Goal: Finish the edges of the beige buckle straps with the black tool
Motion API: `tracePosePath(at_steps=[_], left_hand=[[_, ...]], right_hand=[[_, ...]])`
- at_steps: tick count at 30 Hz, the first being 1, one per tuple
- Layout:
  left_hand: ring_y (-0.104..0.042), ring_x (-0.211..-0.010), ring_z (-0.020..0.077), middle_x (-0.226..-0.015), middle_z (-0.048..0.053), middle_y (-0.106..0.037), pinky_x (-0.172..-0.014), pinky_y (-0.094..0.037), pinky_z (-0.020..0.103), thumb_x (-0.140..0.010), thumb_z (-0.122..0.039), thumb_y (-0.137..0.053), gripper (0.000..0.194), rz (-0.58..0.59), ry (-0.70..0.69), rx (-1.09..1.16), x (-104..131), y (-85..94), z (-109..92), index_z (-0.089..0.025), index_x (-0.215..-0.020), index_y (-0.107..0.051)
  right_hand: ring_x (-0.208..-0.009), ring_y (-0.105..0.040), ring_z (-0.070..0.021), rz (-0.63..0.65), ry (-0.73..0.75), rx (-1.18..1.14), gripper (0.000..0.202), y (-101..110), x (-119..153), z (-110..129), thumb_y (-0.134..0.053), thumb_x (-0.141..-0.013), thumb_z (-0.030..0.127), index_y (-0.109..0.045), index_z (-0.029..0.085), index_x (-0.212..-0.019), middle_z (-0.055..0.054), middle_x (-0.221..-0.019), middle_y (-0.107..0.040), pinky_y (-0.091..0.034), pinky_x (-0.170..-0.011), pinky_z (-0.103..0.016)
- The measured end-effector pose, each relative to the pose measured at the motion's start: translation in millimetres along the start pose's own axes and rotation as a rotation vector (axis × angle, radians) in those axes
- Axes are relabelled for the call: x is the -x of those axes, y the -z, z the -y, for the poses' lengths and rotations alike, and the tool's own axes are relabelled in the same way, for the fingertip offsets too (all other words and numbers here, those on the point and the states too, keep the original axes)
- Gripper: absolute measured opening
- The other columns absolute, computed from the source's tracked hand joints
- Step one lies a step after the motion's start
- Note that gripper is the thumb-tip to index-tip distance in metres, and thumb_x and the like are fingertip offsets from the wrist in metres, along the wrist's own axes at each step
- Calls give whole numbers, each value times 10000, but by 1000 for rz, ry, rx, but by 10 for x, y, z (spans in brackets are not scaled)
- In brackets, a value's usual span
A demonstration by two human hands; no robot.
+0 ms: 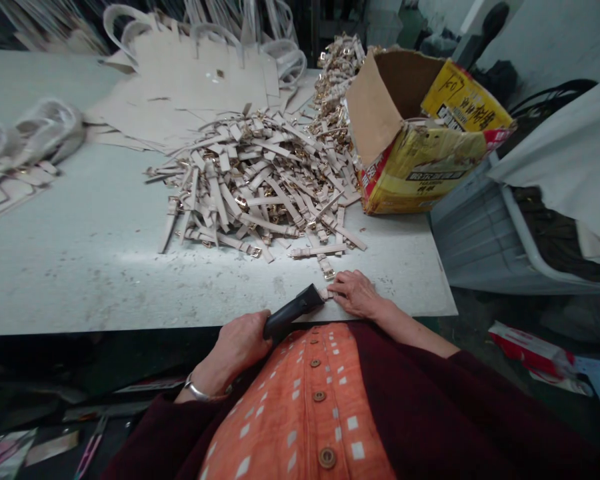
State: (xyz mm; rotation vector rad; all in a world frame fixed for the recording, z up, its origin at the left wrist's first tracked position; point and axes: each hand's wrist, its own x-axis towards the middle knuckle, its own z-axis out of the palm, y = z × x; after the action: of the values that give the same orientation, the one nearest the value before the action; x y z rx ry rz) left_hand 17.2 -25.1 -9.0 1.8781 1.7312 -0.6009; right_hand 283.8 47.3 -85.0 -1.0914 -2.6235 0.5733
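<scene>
My left hand, with a silver bangle at the wrist, is wrapped round a black handheld tool that widens toward its far end; I cannot tell its exact kind. That end meets a small pale buckle strap at the table's front edge. The fingers of my right hand are closed on the same strap, mostly covering it. Just beyond lies another strap with a gold buckle. Farther back, a big heap of pale buckle straps spreads over the table.
The pale table ends just in front of me. A yellow cardboard box stands open at the right, beside more gold-buckled straps. Flat cream bag panels with handles lie at the back. A grey bin stands right of the table.
</scene>
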Motion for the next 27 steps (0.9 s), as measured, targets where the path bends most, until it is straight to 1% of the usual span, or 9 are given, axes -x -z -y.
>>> tracePosePath(at_steps=[2, 4, 8, 11, 15, 17, 19, 23, 27], left_hand=[[-627, -829, 217, -903, 86, -672, -665, -441, 289, -708, -249, -453, 301, -1, 0, 0, -13, -13, 2, -211, -981, -573], [-627, -826, 219, -899, 87, -672, -657, -439, 287, -702, -247, -459, 303, -6, 0, 3, -27, -31, 9, -212, -980, -574], [-625, -830, 229, -892, 84, -672, -659, -443, 298, -693, -258, -470, 302, -22, -17, 3, -46, -50, 24, -218, -974, -571], [-622, -846, 226, -903, 82, -671, -677, -446, 297, -691, -264, -479, 310, -12, -14, 5, -53, -38, 22, -215, -984, -569], [-623, -856, 228, -912, 81, -670, -683, -445, 294, -685, -265, -484, 312, 12, 8, 5, -57, -17, 6, -213, -981, -567], [-626, -850, 231, -909, 81, -672, -683, -446, 302, -691, -259, -470, 305, 7, 2, 3, -53, -11, -2, -217, -979, -563], [-629, -843, 233, -899, 81, -676, -675, -444, 305, -694, -249, -461, 308, 1, 0, -4, -43, -4, -9, -222, -984, -559], [-635, -832, 242, -875, 87, -678, -656, -441, 306, -697, -248, -456, 315, 2, 2, -43, -6, 27, -30, -221, -995, -553], [-637, -807, 249, -844, 96, -673, -650, -442, 322, -712, -251, -434, 339, -10, -21, -119, 51, 79, -81, -215, -1036, -528]], right_hand=[[-822, -484, -192, 16, 18, 13, 155, 18, -14, 7, -576, -783, 206, -647, 228, -919, -47, -843, -567, -333, -708, -319], [-817, -488, -191, 0, 27, -4, 165, -4, -10, 8, -563, -773, 181, -648, 221, -909, -50, -840, -567, -350, -708, -315], [-856, -496, -184, -101, 34, -112, 261, -133, 41, -11, -536, -735, 102, -638, 205, -952, -59, -928, -584, -388, -737, -295], [-839, -499, -182, -141, 23, -128, 276, -195, 65, -36, -532, -738, 106, -637, 197, -977, -61, -908, -588, -396, -739, -296], [-794, -496, -183, -57, 50, -38, 248, -156, 72, -93, -557, -769, 177, -639, 203, -1002, -54, -819, -567, -385, -719, -305], [-801, -501, -179, -37, 78, -55, 250, -133, 101, -132, -560, -796, 211, -624, 207, -1038, -51, -823, -564, -384, -729, -305], [-833, -508, -180, -82, 73, -111, 263, -138, 159, -168, -566, -816, 245, -601, 200, -1073, -59, -861, -572, -388, -745, -309], [-889, -508, -203, -242, -7, -197, 267, -215, 286, -192, -587, -809, 276, -588, 186, -1060, -84, -925, -581, -398, -768, -343], [-904, -500, -206, -288, -32, -235, 221, -234, 300, -164, -586, -789, 244, -600, 176, -1000, -91, -960, -568, -407, -786, -350]])
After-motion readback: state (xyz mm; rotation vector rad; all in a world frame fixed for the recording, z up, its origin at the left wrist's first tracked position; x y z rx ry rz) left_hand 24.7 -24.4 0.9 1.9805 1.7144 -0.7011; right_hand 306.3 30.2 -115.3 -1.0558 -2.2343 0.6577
